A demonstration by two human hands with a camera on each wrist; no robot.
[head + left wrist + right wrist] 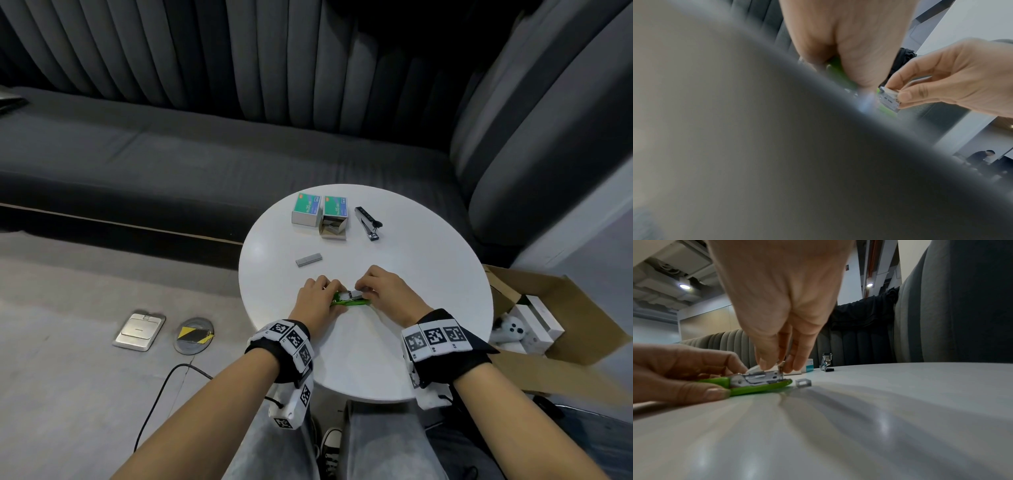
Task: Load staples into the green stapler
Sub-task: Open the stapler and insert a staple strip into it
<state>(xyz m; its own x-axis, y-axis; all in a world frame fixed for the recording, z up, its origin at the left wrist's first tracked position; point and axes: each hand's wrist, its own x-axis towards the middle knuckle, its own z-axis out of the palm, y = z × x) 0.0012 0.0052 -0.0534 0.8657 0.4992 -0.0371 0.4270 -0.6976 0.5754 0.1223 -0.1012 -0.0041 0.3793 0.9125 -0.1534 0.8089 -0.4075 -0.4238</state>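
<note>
Green stapler lies near the table's near edge, gripped by left hand; right hand pinches its metal magazine. Right wrist view alone shows the magazine's side. Left wrist view is mostly blocked by blur.

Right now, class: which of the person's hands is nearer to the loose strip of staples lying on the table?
Left. The left hand lies just below the loose strip of staples; the right hand sits farther off to its right, at the green stapler.

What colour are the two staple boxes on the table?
Teal-green tops with grey sides, on both staple boxes; clearest in the head view.
</note>
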